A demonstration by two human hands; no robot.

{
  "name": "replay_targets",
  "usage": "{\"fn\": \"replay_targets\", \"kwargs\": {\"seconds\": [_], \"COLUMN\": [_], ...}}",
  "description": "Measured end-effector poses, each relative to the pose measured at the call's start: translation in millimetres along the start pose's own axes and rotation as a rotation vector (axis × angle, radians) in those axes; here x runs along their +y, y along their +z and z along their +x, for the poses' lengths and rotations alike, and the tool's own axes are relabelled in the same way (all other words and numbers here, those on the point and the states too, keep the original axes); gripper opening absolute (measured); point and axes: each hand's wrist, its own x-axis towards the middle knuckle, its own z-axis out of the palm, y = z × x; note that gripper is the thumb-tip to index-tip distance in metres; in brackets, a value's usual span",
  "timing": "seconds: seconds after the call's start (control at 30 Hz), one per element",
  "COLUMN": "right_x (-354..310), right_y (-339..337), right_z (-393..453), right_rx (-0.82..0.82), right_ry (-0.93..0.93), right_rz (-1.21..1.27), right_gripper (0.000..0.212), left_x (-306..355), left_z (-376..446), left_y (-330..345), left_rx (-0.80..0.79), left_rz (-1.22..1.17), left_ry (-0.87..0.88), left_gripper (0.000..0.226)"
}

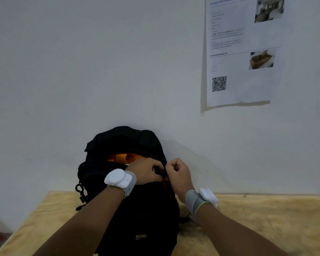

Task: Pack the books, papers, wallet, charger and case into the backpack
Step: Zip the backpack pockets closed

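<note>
Both forearms fill my lower view; my left hand (146, 170) and right hand (177, 172) each have a clenched grip pinching something small, apparently a zipper pull, at the upper right of the black backpack (137, 209). It stands upright on the tabletop (266, 218) against the wall (100, 71), orange lining showing; I judge its fabric soft and slumping, so I'd hold the cloth beside the zipper.

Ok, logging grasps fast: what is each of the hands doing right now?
Left hand: fingers curled, gripping the backpack at its opening.
Right hand: fingers curled, pinching the backpack's edge there.
</note>
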Motion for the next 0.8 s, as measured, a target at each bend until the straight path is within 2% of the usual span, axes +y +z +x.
{"fn": "replay_targets", "kwargs": {"seconds": [0.1, 0.2, 0.3, 0.37, 0.43, 0.47, 0.53, 0.7, 0.8], "right_x": [-7, -3, 10, 25, 36, 37, 37, 38, 41], "right_y": [7, 10, 7, 9, 18, 22, 28, 24, 28], "right_z": [4, 4, -1, -12, -21, -21, -17, -9, -9], "right_rx": [-0.035, -0.028, 0.041, -0.062, -0.148, -0.126, -0.044, 0.011, 0.011], "right_ry": [0.016, 0.028, 0.072, 0.073, 0.051, 0.032, -0.026, -0.078, -0.096], "right_rz": [0.069, 0.124, 0.183, 0.08, -0.081, -0.14, -0.23, -0.383, -0.43], "right_gripper": [0.01, 0.016, 0.021, 0.026, 0.016, 0.011, 0.017, 0.017, 0.016], "left_x": [1, 3, 0, -3, -5, -5, -4, -14, -30], "left_z": [3, 2, 4, 4, 3, 1, -2, -11, -19], "left_y": [0, 8, 17, 18, 20, 21, 22, 1, -24], "left_rx": [0.034, 0.177, 0.297, 0.327, 0.372, 0.406, 0.501, 0.798, 0.886], "left_rz": [0.027, 0.138, 0.184, 0.211, 0.247, 0.266, 0.269, -0.036, -0.231], "left_ry": [-0.034, -0.021, 0.008, 0.009, 0.008, 0.0, -0.044, -0.251, -0.355], "left_gripper": [0.032, 0.024, 0.032, 0.032, 0.031, 0.031, 0.032, 0.025, 0.025]}}
